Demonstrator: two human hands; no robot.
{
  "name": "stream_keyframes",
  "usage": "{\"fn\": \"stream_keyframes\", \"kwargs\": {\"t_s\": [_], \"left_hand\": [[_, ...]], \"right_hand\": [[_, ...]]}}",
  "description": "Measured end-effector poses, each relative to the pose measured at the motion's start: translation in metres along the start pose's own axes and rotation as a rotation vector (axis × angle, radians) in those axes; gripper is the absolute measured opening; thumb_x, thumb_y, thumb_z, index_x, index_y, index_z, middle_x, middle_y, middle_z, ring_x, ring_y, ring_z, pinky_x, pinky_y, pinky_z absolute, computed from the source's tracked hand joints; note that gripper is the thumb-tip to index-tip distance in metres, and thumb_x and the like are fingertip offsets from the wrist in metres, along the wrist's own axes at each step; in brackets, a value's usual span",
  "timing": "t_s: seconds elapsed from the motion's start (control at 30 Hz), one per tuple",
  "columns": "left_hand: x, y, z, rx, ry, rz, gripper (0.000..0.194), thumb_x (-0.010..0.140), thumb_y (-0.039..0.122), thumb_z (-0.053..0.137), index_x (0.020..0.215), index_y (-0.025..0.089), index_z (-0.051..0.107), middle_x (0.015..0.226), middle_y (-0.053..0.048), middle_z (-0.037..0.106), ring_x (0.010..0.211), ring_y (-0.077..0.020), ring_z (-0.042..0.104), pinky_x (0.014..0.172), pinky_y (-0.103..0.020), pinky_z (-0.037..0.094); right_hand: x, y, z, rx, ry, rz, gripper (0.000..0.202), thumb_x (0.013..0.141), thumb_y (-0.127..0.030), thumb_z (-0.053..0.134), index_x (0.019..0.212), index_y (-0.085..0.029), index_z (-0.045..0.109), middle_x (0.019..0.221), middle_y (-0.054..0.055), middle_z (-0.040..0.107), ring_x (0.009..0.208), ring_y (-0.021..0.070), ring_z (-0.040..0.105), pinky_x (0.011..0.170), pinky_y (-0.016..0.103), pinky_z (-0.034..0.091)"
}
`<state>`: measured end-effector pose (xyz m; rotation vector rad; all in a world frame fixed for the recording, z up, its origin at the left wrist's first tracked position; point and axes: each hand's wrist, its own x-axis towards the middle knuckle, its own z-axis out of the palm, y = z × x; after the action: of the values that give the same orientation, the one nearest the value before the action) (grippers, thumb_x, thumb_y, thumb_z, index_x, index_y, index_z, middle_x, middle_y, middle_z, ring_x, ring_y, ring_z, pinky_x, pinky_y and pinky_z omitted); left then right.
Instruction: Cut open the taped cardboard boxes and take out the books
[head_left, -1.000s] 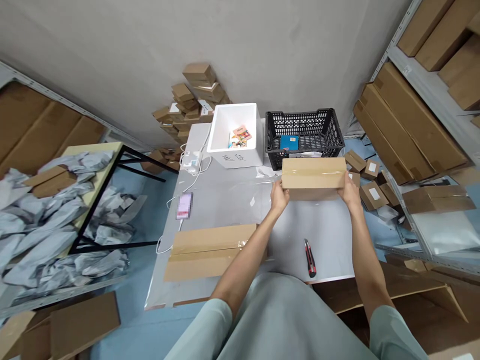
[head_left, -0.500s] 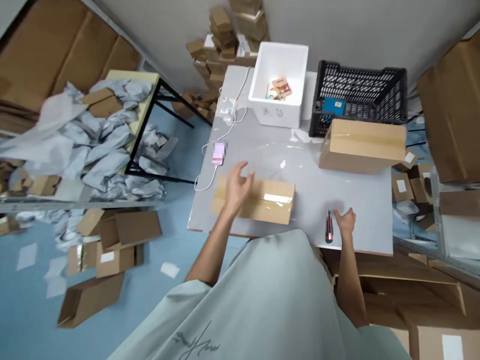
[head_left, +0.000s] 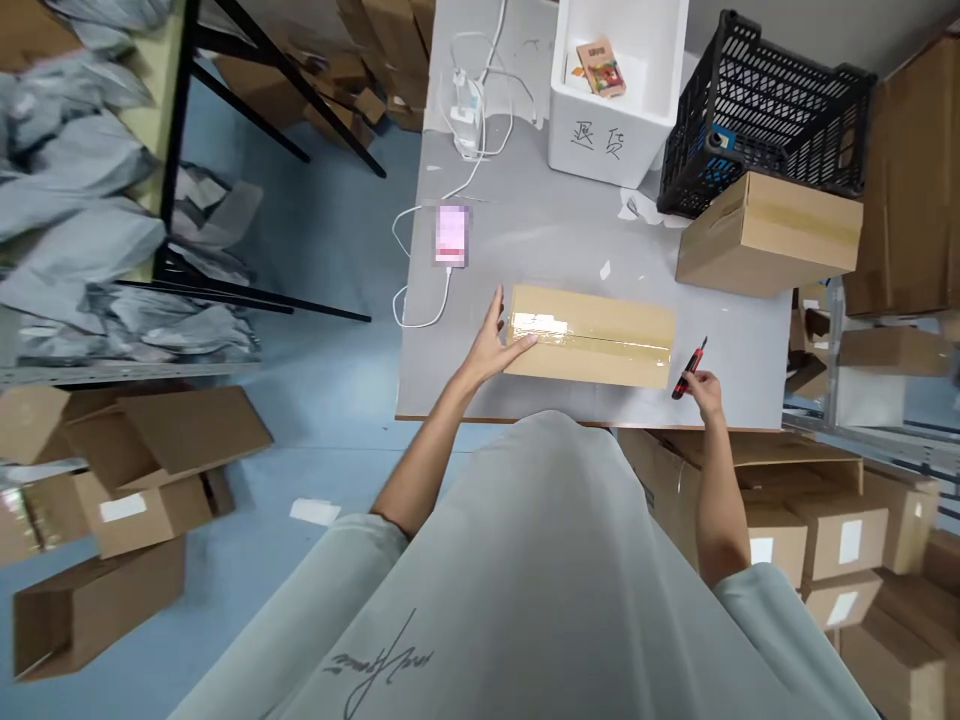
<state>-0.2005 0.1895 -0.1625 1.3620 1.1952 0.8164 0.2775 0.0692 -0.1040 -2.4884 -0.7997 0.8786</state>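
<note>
A long, taped cardboard box lies flat near the table's front edge. At its left end is my left hand, thumb over the top edge and fingers along the end face. My right hand, just right of the box, pinches a red and black utility knife by its lower handle. The knife points up and away from me, apart from the box, and its tip looks dark and thin. Clear tape runs along the seam on the box's top.
A larger closed box stands at the right, against a black plastic crate. Behind is a white bin with small packets inside. A phone on a white cable lies at the table's left. Loose paper scraps are scattered about.
My right hand has picked the utility knife up from the table. The taped box has shifted right across the table, and my left hand has come onto its left end. The view has tilted down.
</note>
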Motion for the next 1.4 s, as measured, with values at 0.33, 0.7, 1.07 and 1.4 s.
{"fn": "stream_keyframes", "kwargs": {"t_s": [0.33, 0.7, 1.07, 1.4], "left_hand": [[-0.03, -0.003, 0.031, -0.012, -0.164, 0.173, 0.131, 0.094, 0.087, 0.075, 0.189, 0.033, 0.001, 0.197, -0.014, 0.008, 0.183, -0.0372, 0.013, 0.148, -0.057, 0.019], [-0.02, 0.007, 0.0, -0.015, -0.235, 0.238, 0.1, 0.097, 0.086, 0.07, 0.178, 0.031, 0.048, 0.195, -0.015, 0.018, 0.182, -0.0406, 0.017, 0.146, -0.062, 0.022], [-0.029, 0.004, 0.003, -0.073, -0.284, 0.209, 0.095, 0.1, 0.072, 0.077, 0.18, 0.032, 0.042, 0.194, -0.014, 0.024, 0.182, -0.0407, 0.017, 0.146, -0.063, 0.022], [-0.029, 0.002, 0.004, -0.112, -0.301, 0.19, 0.095, 0.101, 0.067, 0.078, 0.181, 0.037, 0.039, 0.195, -0.011, 0.019, 0.182, -0.0404, 0.016, 0.144, -0.065, 0.028]], "right_hand": [[-0.108, -0.137, -0.03, -0.479, -0.071, -0.668, 0.048, 0.073, -0.037, 0.072, 0.117, -0.027, 0.056, 0.099, 0.003, 0.076, 0.077, 0.0225, 0.066, 0.075, 0.034, 0.051], [-0.169, -0.238, 0.036, -1.306, -0.293, -1.065, 0.05, 0.112, -0.03, 0.048, 0.16, -0.024, 0.061, 0.126, 0.014, 0.082, 0.084, 0.0252, 0.073, 0.064, 0.033, 0.031], [-0.17, -0.249, 0.046, -1.411, -0.307, -1.202, 0.055, 0.111, -0.013, 0.043, 0.162, -0.026, 0.057, 0.122, 0.013, 0.079, 0.075, 0.0195, 0.065, 0.066, 0.033, 0.033], [-0.176, -0.247, 0.043, -1.406, -0.317, -1.273, 0.06, 0.106, -0.009, 0.046, 0.163, -0.026, 0.053, 0.124, 0.014, 0.078, 0.086, 0.0226, 0.065, 0.072, 0.035, 0.038]]}}
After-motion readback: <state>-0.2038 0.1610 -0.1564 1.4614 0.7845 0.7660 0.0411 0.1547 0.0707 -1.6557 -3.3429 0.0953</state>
